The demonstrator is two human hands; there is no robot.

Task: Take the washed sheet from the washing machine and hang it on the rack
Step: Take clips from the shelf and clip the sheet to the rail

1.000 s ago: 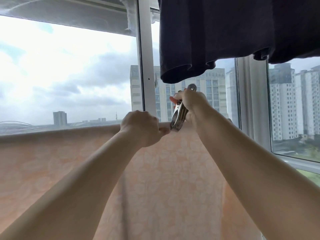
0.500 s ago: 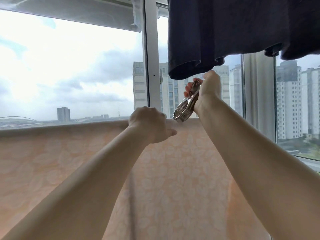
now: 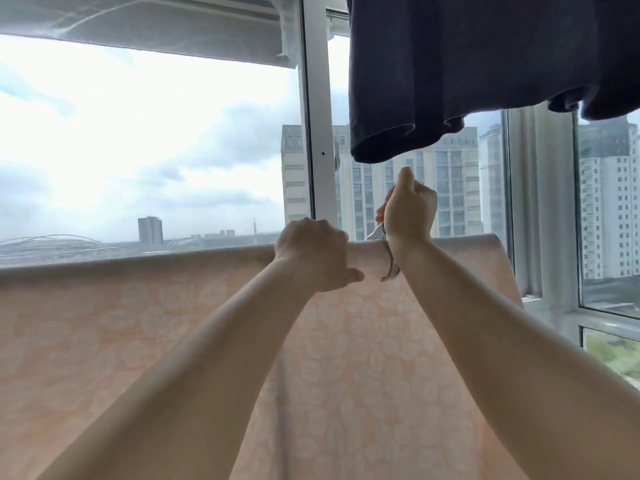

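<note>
Hanging over a horizontal line in front of you, the sheet point(image 3: 173, 323) is pale peach with a faint white leaf pattern, and it falls down toward you and fills the lower part of the view. Its top fold runs from the left edge to a corner at the right, near the window frame point(image 3: 317, 133). The rack itself is hidden under the fabric, so you cannot see what kind it is.

Your left hand point(image 3: 313, 256) is at the top fold, with fingers curled over the edge and the thumb pointing right; it grips the sheet there. Your right hand point(image 3: 410, 211) is just beside it, a little higher, and closed around a metal clip point(image 3: 389, 259). The lower end of the clip comes out below the wrist and lies against the sheet at the fold. Whether its jaws bite the fabric, you cannot tell, because the hand covers them.

Above your right hand a dark navy garment point(image 3: 467, 71) hangs down, apart from the sheet. Behind the glass you see tall buildings point(image 3: 453, 188) and a cloudy sky.
</note>
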